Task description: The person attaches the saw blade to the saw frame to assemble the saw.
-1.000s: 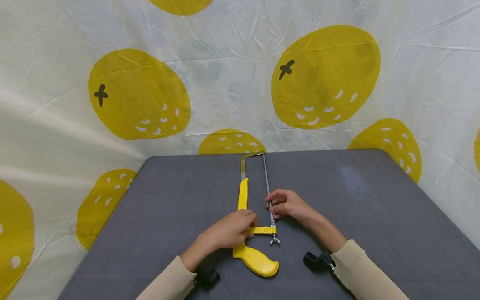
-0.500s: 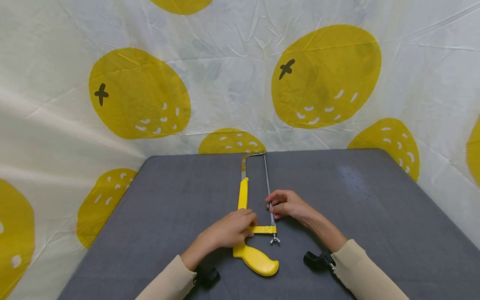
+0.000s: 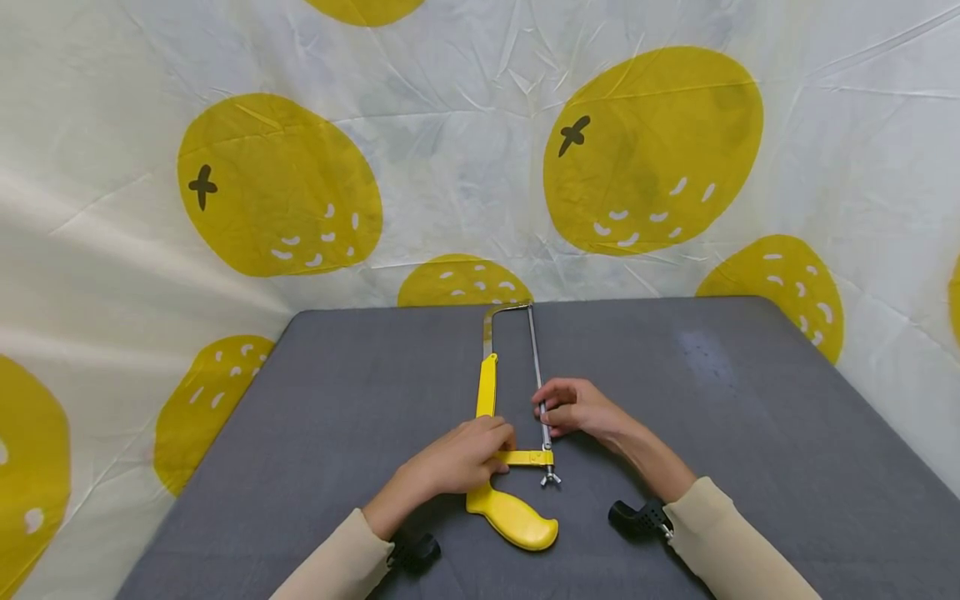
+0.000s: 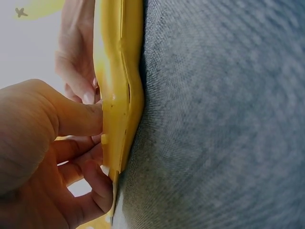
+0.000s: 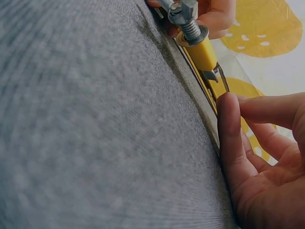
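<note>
A yellow hacksaw lies on the table, its handle (image 3: 519,521) toward the person and its metal frame end (image 3: 487,329) at the far edge. The left hand (image 3: 461,457) grips the yellow frame above the handle; in the left wrist view its thumb and fingers (image 4: 52,152) hold the yellow part (image 4: 114,86). The right hand (image 3: 581,410) pinches the thin blade (image 3: 535,350) near its close end. In the right wrist view the thumb and forefinger of that hand (image 5: 262,157) meet on the blade, close to the yellow bracket (image 5: 204,55) and wing nut (image 5: 183,12).
The hacksaw rests on a grey cloth-covered table (image 3: 360,375). Behind and beside it hangs a white sheet (image 3: 465,183) with large yellow fruit prints. A black device sits at each wrist, one near the left sleeve (image 3: 416,554) and one near the right (image 3: 636,521).
</note>
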A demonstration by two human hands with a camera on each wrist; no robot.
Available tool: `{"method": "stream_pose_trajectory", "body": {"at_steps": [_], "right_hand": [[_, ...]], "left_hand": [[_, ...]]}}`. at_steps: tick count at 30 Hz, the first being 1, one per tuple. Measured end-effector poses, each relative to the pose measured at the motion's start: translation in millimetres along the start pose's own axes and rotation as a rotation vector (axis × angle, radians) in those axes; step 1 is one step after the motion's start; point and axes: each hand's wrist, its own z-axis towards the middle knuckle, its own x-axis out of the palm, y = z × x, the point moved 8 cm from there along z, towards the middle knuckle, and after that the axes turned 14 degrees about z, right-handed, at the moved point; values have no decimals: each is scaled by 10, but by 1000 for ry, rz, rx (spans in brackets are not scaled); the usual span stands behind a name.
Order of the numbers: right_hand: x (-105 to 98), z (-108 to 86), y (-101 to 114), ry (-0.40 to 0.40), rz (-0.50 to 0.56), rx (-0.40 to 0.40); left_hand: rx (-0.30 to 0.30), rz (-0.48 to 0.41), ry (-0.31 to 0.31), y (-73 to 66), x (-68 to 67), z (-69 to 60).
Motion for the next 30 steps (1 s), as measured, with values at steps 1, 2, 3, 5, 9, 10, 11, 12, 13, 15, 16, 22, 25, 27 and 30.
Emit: {"method": "stream_pose_trajectory", "body": {"at_steps": [1, 2, 3, 5, 9, 10, 11, 12, 13, 15, 16, 22, 25, 27, 30], "right_hand": [[3, 3, 3, 4, -1, -2], [4, 7, 4, 8, -2, -4], [6, 12, 6, 13, -2, -6], [10, 17, 14, 19, -9, -10], [17, 13, 30, 26, -16, -11], [18, 9, 33, 26, -19, -10], [21, 7, 33, 28, -19, -10], [22, 5, 34, 28, -18, -9], [20, 3, 33, 27, -19, -8], [19, 0, 30, 29, -18, -7], [17, -1, 28, 28, -19, -6], [8, -10, 27, 34, -26, -13], [10, -13, 30, 38, -25, -18], [16, -10, 26, 40, -23, -19], [25, 0, 12, 43, -22, -21]], "left_hand": [[-2, 1, 1, 1, -2, 0], [-4, 3, 1, 2, -4, 0], [-4, 3, 0, 2, -7, -1], [-5, 2, -1, 1, -14, -3], [-11, -1, -2, -2, -22, -5], [-14, -2, 0, -3, -21, -5], [-15, -3, 1, -3, -20, -4], [-18, -4, 3, -3, -21, -3], [-19, -3, 3, -4, -20, -2], [-20, -4, 4, -7, -22, -2], [-19, -3, 4, -8, -20, -2], [-9, 14, -9, -19, -19, 1], [-5, 21, -15, -23, -19, 4], [-5, 23, -16, -21, -16, 4], [-4, 28, -21, -19, -10, 1]]}}
